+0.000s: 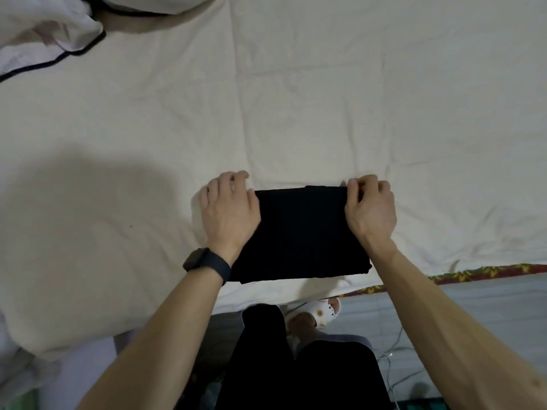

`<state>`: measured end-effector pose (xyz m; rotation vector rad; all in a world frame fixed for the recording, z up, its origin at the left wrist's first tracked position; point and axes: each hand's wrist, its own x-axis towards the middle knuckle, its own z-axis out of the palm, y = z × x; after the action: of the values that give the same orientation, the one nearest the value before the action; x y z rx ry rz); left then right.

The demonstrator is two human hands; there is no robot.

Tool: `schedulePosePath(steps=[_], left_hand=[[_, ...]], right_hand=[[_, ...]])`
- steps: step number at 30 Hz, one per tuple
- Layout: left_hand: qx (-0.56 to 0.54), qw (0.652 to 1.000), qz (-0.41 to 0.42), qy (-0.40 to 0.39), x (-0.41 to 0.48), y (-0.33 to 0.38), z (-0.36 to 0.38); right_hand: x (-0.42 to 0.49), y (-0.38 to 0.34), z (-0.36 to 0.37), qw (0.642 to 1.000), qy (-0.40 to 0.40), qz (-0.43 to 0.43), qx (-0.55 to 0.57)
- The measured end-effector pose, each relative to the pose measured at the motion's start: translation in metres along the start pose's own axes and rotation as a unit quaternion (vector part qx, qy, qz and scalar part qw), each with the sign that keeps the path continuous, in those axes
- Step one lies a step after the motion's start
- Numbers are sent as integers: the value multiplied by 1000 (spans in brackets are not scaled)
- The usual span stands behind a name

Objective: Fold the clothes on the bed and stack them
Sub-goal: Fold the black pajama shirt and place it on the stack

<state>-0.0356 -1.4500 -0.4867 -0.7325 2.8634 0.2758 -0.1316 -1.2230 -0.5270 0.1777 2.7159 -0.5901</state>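
A black garment (pixel 299 235), folded into a compact rectangle, lies on the cream bed sheet (pixel 296 113) close to the bed's near edge. My left hand (pixel 229 210) grips the garment's far left corner, fingers curled over the fabric; a dark wristband sits on that wrist. My right hand (pixel 370 208) pinches the far right corner between thumb and fingers. Both hands rest on the garment's far edge. No other loose clothes show on the sheet.
A white pillow or duvet with dark piping (pixel 50 34) lies at the far left corner. The bed's near edge (pixel 296 294) runs below the garment. Beneath it are my dark trousers, a white sandal (pixel 324 312), grey floor and a cable (pixel 393 350).
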Motion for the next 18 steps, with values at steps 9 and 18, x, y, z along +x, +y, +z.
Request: schedulePosePath(steps=[9, 18], left_hand=[[47, 967, 223, -114, -48, 19, 48], [52, 993, 5, -108, -49, -59, 80]], right_hand=[[-74, 13, 33, 938, 25, -311, -149], [-43, 35, 54, 964, -1, -209, -165]])
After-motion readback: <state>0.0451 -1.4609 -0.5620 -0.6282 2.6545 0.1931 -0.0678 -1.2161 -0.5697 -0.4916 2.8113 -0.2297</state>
